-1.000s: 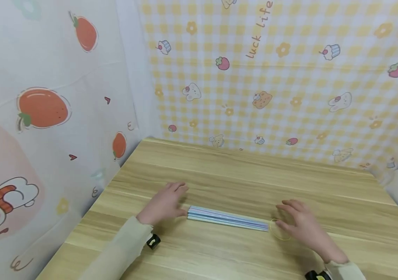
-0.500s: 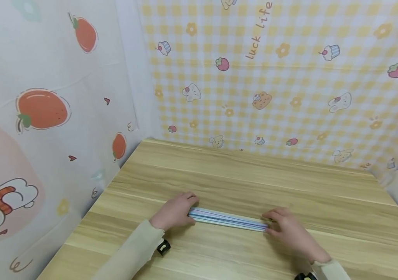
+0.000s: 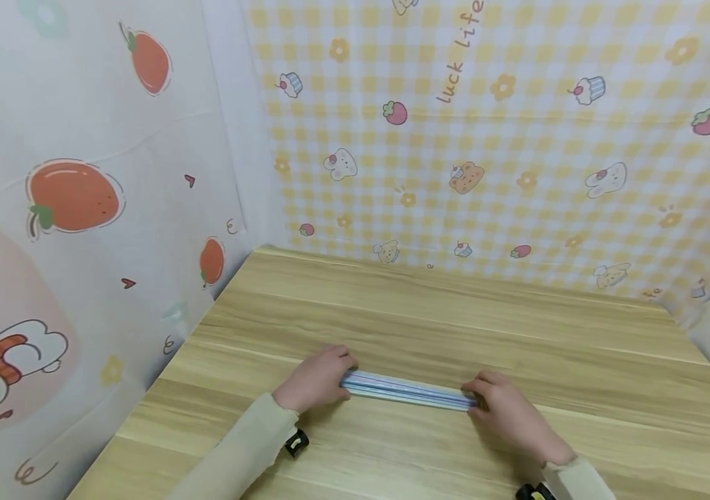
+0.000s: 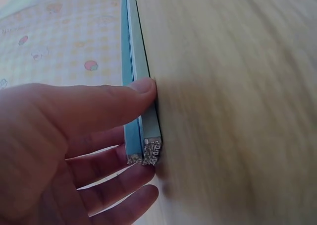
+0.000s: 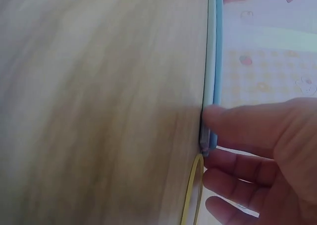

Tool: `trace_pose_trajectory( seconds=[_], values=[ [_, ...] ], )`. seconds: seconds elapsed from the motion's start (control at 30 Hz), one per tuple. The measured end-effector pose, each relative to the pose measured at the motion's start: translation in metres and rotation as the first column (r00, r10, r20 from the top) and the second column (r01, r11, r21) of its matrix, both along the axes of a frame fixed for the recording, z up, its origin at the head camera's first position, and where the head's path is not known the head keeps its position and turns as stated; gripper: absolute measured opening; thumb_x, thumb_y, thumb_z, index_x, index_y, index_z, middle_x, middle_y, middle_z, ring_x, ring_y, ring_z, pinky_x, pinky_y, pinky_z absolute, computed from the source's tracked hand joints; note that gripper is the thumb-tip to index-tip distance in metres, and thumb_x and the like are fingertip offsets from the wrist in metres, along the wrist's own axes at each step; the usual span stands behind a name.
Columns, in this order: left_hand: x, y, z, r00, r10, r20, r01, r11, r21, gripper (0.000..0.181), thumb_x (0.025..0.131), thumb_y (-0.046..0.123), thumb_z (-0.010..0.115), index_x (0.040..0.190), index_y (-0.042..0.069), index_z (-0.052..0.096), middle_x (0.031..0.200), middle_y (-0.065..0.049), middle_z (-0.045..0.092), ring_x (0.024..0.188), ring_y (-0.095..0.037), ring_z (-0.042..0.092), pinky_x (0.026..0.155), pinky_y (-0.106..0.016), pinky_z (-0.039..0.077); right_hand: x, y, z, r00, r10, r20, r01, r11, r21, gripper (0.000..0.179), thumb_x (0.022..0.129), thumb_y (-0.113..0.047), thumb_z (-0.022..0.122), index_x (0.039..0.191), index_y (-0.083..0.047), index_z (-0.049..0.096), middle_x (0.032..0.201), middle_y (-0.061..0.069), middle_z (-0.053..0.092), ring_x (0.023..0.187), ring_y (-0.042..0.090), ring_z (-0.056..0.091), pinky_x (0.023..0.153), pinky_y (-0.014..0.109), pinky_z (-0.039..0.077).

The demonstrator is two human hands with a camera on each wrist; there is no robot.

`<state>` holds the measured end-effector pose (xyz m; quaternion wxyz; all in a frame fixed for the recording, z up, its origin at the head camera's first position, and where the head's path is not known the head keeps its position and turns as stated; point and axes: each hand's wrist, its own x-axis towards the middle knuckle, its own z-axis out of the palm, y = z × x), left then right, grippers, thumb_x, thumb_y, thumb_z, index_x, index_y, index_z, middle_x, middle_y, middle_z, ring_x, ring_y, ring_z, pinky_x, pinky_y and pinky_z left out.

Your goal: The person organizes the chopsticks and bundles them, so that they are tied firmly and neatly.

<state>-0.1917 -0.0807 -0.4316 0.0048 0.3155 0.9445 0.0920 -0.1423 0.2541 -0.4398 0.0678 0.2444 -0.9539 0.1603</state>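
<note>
A bundle of long, thin strips [image 3: 407,390], pale blue, mint and lilac, lies lengthwise on the wooden table between both hands. My left hand [image 3: 316,378] grips its left end, thumb on the near side and fingers behind. In the left wrist view the bundle's [image 4: 142,121] end face looks grey and crinkled, poking out past the thumb. At the other end my right hand [image 3: 507,408] pinches the strips [image 5: 212,76] between thumb and fingers. A thin yellow rubber band [image 5: 189,195] sits just beyond that end, beside the right fingers; in the head view the hand hides it.
The wood-grain table [image 3: 404,305] extends around the bundle. A yellow checked cloth [image 3: 429,153] hangs along its back edge, and a white cloth with fruit prints [image 3: 161,146] on the left. Black wrist cameras [image 3: 296,442] sit under both sleeves.
Both hands have moved inward onto the ends of the bundle and grip it there. The yellow band, seen at the right fingertips a second ago, is now hidden in the head view.
</note>
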Motion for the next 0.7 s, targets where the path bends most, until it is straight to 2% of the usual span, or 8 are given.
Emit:
trace_pose_trajectory(
  seconds=[0.3,0.53,0.7],
  values=[
    [0.0002,0.0018,0.0043,1.000,-0.009,0.009,0.009,1.000,-0.017,0.044,0.072,0.027,0.082,0.110,0.011,0.068,0.104,0.001,0.060,0.093,-0.014,0.054,0.082,-0.028,0.050,-0.0019,-0.0028,-0.0019,1.000,-0.002,-0.015,0.002,1.000,-0.017,0.022,0.070,-0.001,0.078,0.090,-0.005,0.069,0.083,-0.006,0.057,0.073,0.002,0.050,0.060,0.019,0.047],
    [0.0006,0.0003,0.0039,1.000,-0.011,0.029,0.010,0.999,0.033,0.033,0.072,0.022,0.082,0.101,0.013,0.068,0.101,0.003,0.055,0.092,-0.014,0.049,0.081,-0.028,0.048,-0.0011,-0.0038,-0.0008,1.000,-0.009,0.001,0.009,1.000,-0.026,0.019,0.071,-0.001,0.078,0.087,-0.007,0.068,0.080,-0.007,0.054,0.071,0.001,0.046,0.059,0.019,0.045],
    [0.0006,0.0012,0.0039,0.999,-0.022,0.032,0.020,0.999,0.041,0.031,0.072,0.021,0.082,0.096,0.013,0.065,0.099,0.003,0.059,0.092,-0.015,0.052,0.083,-0.030,0.049,-0.0006,-0.0037,-0.0002,0.999,-0.026,0.019,0.026,0.999,-0.025,0.017,0.072,-0.001,0.077,0.081,-0.010,0.066,0.080,-0.008,0.053,0.072,0.001,0.046,0.060,0.019,0.045]
  ],
)
